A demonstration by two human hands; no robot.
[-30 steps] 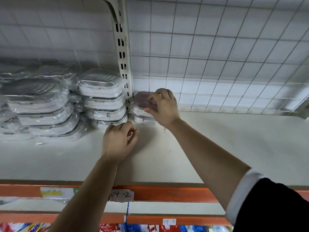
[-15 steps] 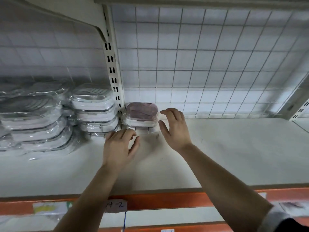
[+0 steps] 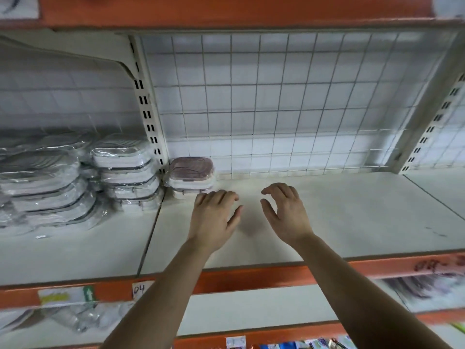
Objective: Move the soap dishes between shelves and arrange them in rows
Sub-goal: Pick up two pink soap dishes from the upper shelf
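A short stack of wrapped soap dishes, the top one with a pink lid [image 3: 191, 168], stands at the back left corner of the white shelf [image 3: 352, 210], against the wire grid. My left hand [image 3: 214, 217] hovers just in front of that stack, fingers loosely curled, holding nothing. My right hand [image 3: 285, 210] hangs over bare shelf to the right, fingers relaxed and empty. Taller stacks of wrapped grey-lidded soap dishes [image 3: 125, 170] fill the bay to the left of the slotted upright [image 3: 148, 117].
An orange beam [image 3: 251, 275] with paper labels fronts the shelf. A lower shelf [image 3: 264, 308] holds wrapped items at its left and right ends. Another orange beam [image 3: 226, 11] runs overhead. The wire grid back panel [image 3: 289, 102] closes the rear.
My right hand let go of the pink-lidded dish and drew back to the right. Both hands pulled away from the stack. The view tilted upward, showing the beam above.
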